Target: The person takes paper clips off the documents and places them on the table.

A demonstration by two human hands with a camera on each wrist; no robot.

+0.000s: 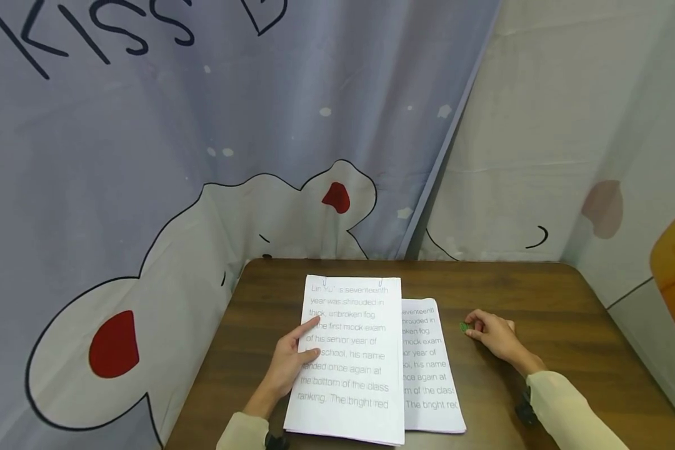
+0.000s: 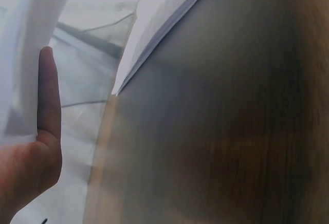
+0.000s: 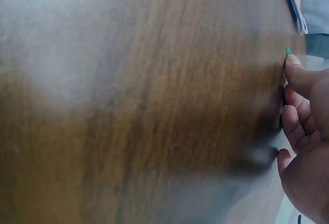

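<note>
My left hand [image 1: 288,362] grips the left edge of a stack of printed paper [image 1: 349,387], thumb and a finger showing over the text. In the left wrist view a finger [image 2: 50,95] lies straight along the raised sheets [image 2: 23,80]. Two clips show at this stack's top edge. Partly under it, to the right, lies a second printed stack [image 1: 435,412]. Right of both, my right hand [image 1: 497,335] pinches a small green clip [image 1: 464,327] close over the table. Its green tip [image 3: 288,52] sticks out past the thumb in the right wrist view.
The brown wooden table [image 1: 574,325] has rounded far corners. Behind it hangs a blue and white printed curtain [image 1: 259,125], with a pale cloth [image 1: 529,125] to its right. A dark band [image 1: 525,409] is on the right wrist.
</note>
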